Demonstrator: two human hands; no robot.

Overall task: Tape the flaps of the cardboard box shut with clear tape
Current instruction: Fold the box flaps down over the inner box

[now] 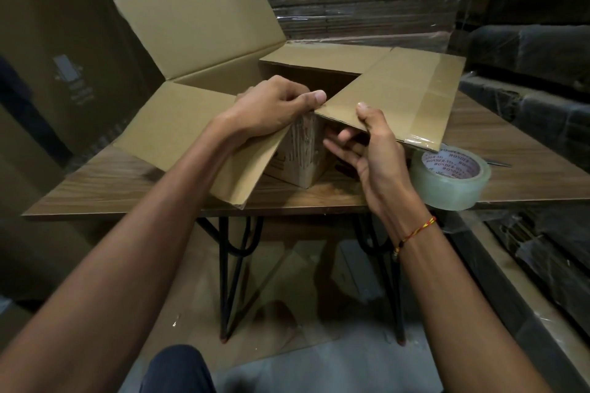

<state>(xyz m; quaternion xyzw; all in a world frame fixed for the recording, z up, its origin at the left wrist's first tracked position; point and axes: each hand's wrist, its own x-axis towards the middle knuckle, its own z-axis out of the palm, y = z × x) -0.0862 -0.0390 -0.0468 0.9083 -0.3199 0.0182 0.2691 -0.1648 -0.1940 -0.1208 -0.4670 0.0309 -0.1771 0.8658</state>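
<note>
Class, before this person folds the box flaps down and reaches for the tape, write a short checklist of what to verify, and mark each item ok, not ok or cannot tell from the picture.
1. Cardboard box stands on the table: ok.
2. Left hand grips the near left flap: ok.
3. Right hand pinches the right flap, thumb on top: ok.
4. All flaps folded shut: not ok; the far left flap stands up and the middle is open.
5. Roll of clear tape on the table beside the right hand: ok.
6. Free tape end ready to pull: cannot tell.
</note>
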